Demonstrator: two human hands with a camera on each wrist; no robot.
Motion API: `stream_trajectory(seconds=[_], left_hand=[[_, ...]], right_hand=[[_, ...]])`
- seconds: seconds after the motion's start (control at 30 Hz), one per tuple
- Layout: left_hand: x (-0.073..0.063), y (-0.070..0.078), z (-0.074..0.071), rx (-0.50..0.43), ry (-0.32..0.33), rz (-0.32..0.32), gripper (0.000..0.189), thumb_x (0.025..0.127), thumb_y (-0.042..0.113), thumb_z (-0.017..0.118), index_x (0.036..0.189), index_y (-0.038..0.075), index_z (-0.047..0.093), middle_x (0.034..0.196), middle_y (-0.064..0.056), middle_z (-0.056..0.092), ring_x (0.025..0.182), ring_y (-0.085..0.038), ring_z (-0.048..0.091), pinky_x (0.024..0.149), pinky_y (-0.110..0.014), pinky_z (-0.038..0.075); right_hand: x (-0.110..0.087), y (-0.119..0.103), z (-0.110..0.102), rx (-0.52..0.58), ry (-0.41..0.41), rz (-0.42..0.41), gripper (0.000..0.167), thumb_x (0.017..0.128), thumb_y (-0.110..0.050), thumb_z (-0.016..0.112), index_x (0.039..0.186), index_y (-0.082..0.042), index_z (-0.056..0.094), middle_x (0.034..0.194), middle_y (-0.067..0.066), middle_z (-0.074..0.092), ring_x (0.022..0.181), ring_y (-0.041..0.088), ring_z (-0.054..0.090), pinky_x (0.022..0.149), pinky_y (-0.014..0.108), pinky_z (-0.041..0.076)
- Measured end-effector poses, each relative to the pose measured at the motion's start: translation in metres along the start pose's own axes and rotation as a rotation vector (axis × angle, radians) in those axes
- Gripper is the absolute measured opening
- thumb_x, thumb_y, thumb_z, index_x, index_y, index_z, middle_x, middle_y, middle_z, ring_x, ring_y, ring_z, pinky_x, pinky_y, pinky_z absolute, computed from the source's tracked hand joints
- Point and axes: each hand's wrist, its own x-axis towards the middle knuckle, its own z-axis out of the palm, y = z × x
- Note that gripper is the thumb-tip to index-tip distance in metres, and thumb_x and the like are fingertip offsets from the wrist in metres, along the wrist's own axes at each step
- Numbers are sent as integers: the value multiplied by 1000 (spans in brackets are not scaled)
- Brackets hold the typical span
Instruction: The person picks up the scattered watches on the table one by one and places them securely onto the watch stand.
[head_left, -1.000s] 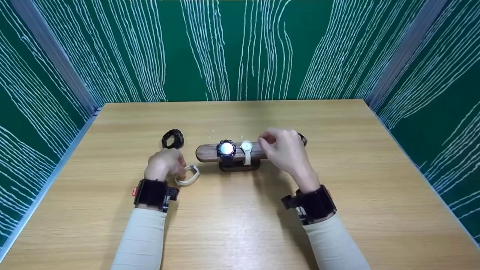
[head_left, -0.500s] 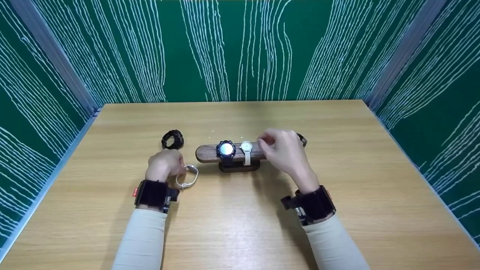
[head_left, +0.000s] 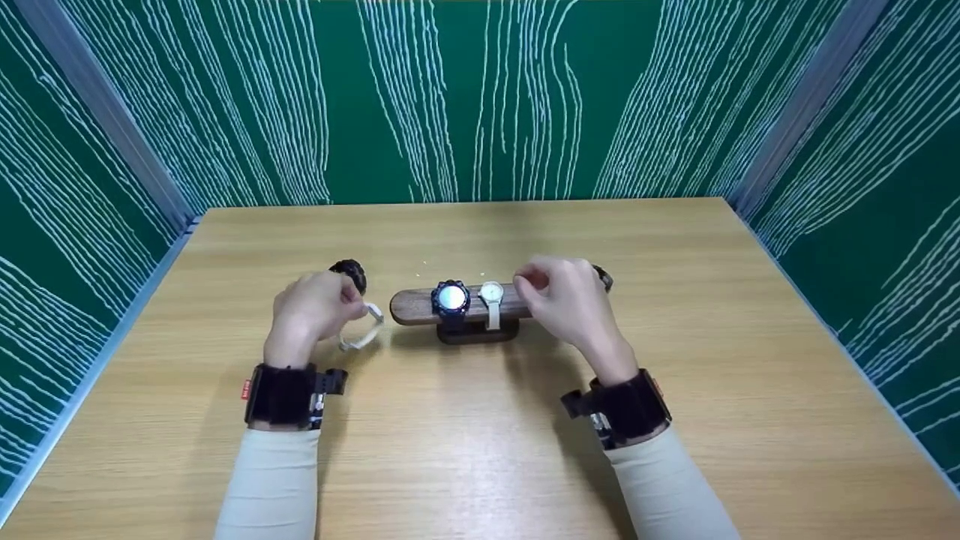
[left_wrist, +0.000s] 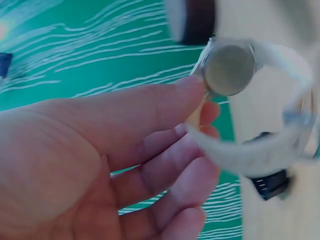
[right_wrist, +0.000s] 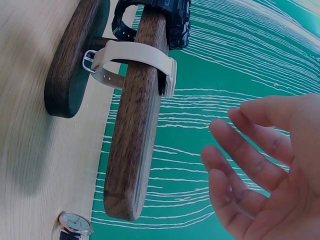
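My left hand [head_left: 309,309] pinches a white-strapped wristwatch [left_wrist: 230,70] between thumb and fingers, gripping it beside the case. The strap [head_left: 363,340] is closed into a loop and hangs toward the wooden watch stand [head_left: 411,307]. On the stand's bar sit a black chunky watch [head_left: 451,298] and a second white watch [head_left: 492,293]. My right hand [head_left: 568,304] hovers by the bar's right end, covering that end in the head view. In the right wrist view its fingers [right_wrist: 250,160] are loosely bent and hold nothing, apart from the bar.
Another black watch [head_left: 352,274] lies on the table just behind my left hand, partly hidden by it. Past my right hand lies a dark-strapped round watch [right_wrist: 75,223]. Green panels with white lines [head_left: 525,97] border the wooden table [head_left: 480,435].
My left hand has lifted the white watch off the table, moving slightly up and to the left. It now partly covers the black watch behind. My right hand stays in place.
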Motion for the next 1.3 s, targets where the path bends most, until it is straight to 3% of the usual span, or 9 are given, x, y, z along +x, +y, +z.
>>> stream_trajectory(seconds=[0.13, 0.27, 0.5, 0.73, 0.93, 1.13, 1.3], left_hand=[[-7, 7, -7, -43, 113, 25, 14, 88, 36, 66, 89, 23, 63, 85, 3, 64, 78, -21, 55, 67, -35, 38], [-10, 17, -10, -78, 212, 93, 15, 87, 37, 66, 89, 23, 64, 80, 4, 62, 72, -19, 54, 64, -34, 37], [-11, 38, -8, -136, 300, 211, 20, 87, 42, 65, 93, 24, 66, 85, 8, 62, 77, -13, 57, 69, -32, 43], [-12, 57, -2, -263, 303, 356, 21, 87, 42, 64, 97, 23, 66, 88, 10, 64, 79, -7, 59, 73, -27, 49], [-12, 69, 5, -341, 288, 464, 19, 89, 40, 62, 98, 24, 65, 90, 12, 63, 83, -6, 60, 75, -25, 51], [-13, 75, 8, -409, 248, 502, 16, 89, 38, 63, 97, 24, 64, 91, 12, 64, 85, -7, 60, 75, -23, 51], [-12, 78, 10, -426, 233, 516, 14, 89, 37, 64, 97, 26, 64, 91, 14, 64, 84, -3, 60, 75, -23, 50]], right_hand=[[0, -1, 1, 14, -18, 17, 6, 87, -20, 65, 88, -19, 71, 81, -5, 71, 72, 7, 64, 71, 27, 52], [0, -4, 2, 61, -44, 21, 6, 87, -20, 66, 90, -19, 71, 81, -7, 70, 70, 4, 63, 68, 23, 52], [1, -11, 5, 188, -126, -38, 21, 88, -22, 66, 109, -17, 68, 88, -7, 69, 75, 3, 62, 68, 22, 52], [-2, -20, 11, 268, -204, -40, 39, 87, -33, 68, 124, -21, 60, 95, -10, 68, 73, 5, 63, 67, 23, 52], [-3, -25, 14, 321, -245, -58, 41, 86, -41, 67, 124, -24, 60, 95, -10, 68, 72, 3, 64, 66, 24, 52], [-4, -26, 15, 397, -256, -54, 30, 86, -41, 67, 113, -27, 66, 95, -12, 69, 74, 5, 65, 65, 27, 54], [-4, -29, 13, 476, -268, -27, 23, 86, -34, 68, 107, -22, 68, 92, -7, 70, 68, 11, 66, 58, 30, 53]])
